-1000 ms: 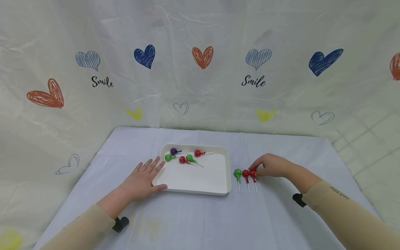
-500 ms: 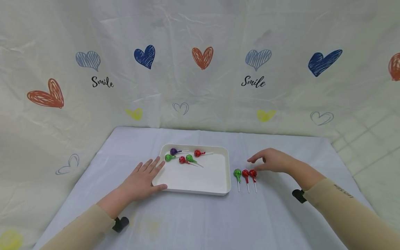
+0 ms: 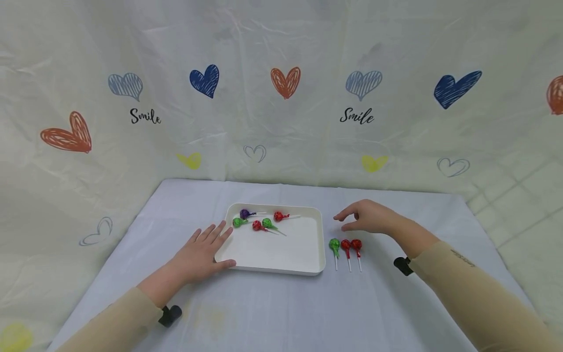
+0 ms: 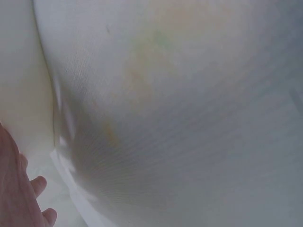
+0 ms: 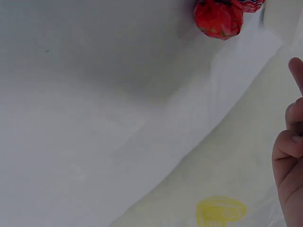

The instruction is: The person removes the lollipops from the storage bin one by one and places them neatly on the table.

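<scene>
My left hand [image 3: 200, 254] lies with spread fingers over the left edge of a white tray [image 3: 281, 254], the thumb at its front corner. Inside the tray's back half are a purple lollipop [image 3: 244, 213], two green lollipops and two red lollipops. Right of the tray, a green lollipop [image 3: 335, 244], a red lollipop [image 3: 346, 245] and another red lollipop [image 3: 357, 244] lie in a row, sticks toward me. My right hand [image 3: 369, 217] hovers just behind this row, thumb and forefinger apart and holding nothing. In the right wrist view, a red lollipop head [image 5: 218, 19] shows near the top.
A white cloth [image 3: 264, 313] covers the table, with faint yellowish stains near the front. Behind it hangs a pale curtain [image 3: 308, 137] printed with hearts and "Smile". A small black camera [image 3: 169, 316] sits at the left wrist, another [image 3: 402, 266] at the right.
My right hand has let go of the rightmost red lollipop, lifted away, and moved back and left, behind the row. The left hand and tray have stayed put.
</scene>
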Demonstrator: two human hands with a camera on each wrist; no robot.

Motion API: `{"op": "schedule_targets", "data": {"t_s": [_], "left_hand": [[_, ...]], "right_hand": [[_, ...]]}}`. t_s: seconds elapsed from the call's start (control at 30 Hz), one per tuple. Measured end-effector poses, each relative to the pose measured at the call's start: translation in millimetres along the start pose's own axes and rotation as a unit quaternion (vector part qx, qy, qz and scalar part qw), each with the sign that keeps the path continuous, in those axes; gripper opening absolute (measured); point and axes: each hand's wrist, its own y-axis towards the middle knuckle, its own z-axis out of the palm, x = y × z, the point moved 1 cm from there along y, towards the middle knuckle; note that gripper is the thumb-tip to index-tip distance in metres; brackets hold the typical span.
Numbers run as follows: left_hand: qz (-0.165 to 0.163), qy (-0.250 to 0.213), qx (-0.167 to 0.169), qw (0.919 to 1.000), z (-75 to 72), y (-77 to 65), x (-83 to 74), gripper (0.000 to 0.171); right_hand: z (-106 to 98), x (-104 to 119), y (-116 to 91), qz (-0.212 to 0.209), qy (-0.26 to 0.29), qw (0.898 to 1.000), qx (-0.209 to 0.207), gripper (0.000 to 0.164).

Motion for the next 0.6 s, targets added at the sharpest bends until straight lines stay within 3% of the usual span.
{"op": "schedule_targets", "data": {"t_s": [0.33, 0.6], "left_hand": [[0.004, 0.004, -0.002, 1.0000, 1.8, 0.6, 1.1, 0.104], [0.001, 0.003, -0.002, 1.0000, 2.7, 1.5, 1.8, 0.097]], "right_hand": [[1.1, 23.4, 34.6, 0.005, 0.007, 1.000, -0.001, 0.031], [4.0, 47.5, 66.1, -0.014, -0.006, 1.000, 0.017, 0.034]]}}
